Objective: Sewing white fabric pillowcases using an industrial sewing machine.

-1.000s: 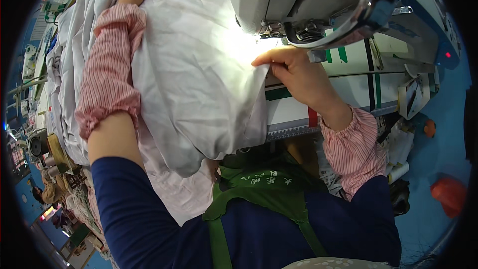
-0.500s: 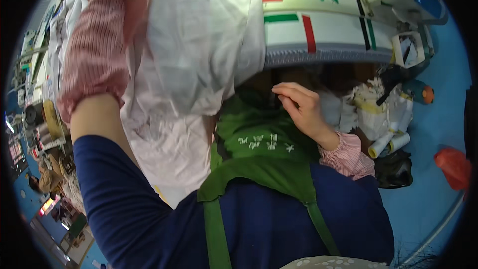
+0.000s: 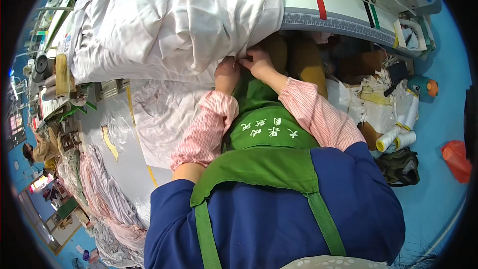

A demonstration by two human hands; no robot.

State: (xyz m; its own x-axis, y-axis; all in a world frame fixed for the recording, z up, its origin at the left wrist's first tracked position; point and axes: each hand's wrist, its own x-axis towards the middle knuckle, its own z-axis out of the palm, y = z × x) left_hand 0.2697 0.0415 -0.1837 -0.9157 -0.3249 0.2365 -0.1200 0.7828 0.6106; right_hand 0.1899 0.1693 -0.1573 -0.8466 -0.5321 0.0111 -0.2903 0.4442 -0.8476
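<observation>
A large piece of white fabric [image 3: 174, 25] lies in loose folds over the work table and hangs off its front edge. Close together at its lower right corner, above my lap, are both my hands. The fingers of my left hand [image 3: 227, 74] are closed on the fabric's edge, with the fingertips partly hidden. My right hand [image 3: 260, 64] pinches the same edge just to the right, thumb and forefinger pressed together. Pink striped sleeve covers reach both wrists. Below the hands is my green apron [image 3: 271, 134].
Along the table front runs a ruler strip [image 3: 343, 26], with red and green tape marks behind it. Thread cones [image 3: 398, 139], scraps and a dark bag [image 3: 398, 167] are at right, near a red plastic bag [image 3: 455, 161]. Piled garments [image 3: 107, 189] lie at left beside a grey surface [image 3: 119, 124].
My left hand has come back from the far left to the fabric's near edge. My right hand has moved left and up from above the apron and now grips the fabric too.
</observation>
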